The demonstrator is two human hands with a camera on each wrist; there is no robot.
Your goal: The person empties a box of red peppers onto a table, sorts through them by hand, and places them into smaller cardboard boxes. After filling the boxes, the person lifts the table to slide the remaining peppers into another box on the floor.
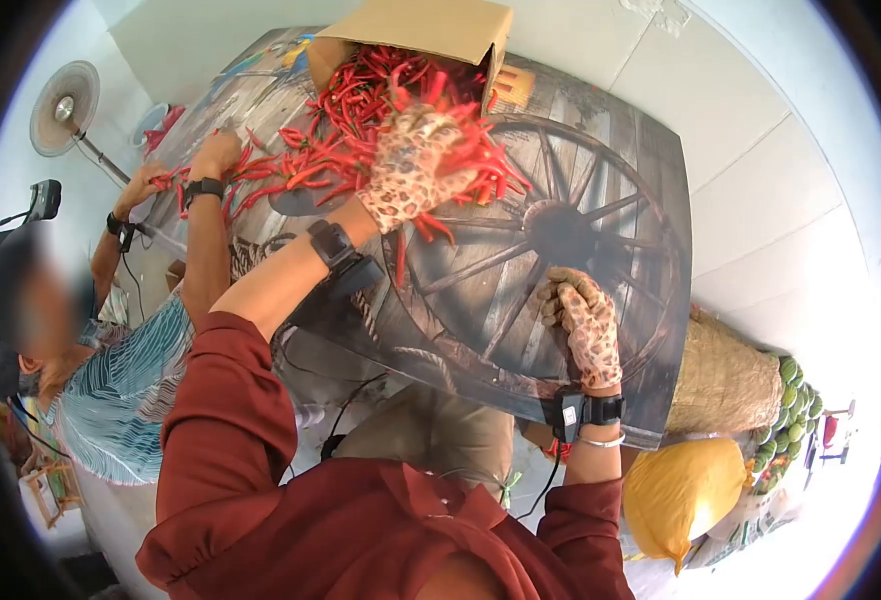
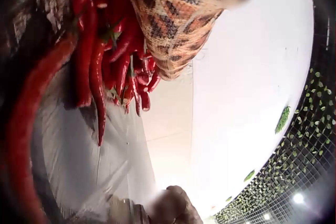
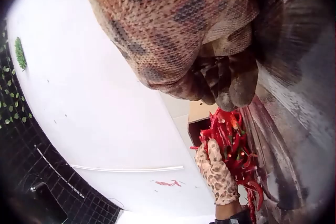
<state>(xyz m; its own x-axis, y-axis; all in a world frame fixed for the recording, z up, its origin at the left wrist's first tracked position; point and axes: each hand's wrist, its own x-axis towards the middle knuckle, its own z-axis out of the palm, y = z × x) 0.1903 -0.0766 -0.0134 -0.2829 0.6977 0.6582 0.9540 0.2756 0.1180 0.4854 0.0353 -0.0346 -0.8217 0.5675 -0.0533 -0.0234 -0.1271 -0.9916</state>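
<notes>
L hand [image 1: 416, 170] grasped a bunch of chillies [image 1: 361, 100] by the box [image 1: 431, 25], w/ R hand [image 1: 583, 320] clenched, empty, on table [image 1: 501, 250] nearby.

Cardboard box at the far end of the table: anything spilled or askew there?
Yes. The cardboard box lies tipped on its side, open mouth toward the person, and red chillies lie spilled from it in a loose heap across the table. The left hand grips a bunch from that heap. No damage shows.
</notes>
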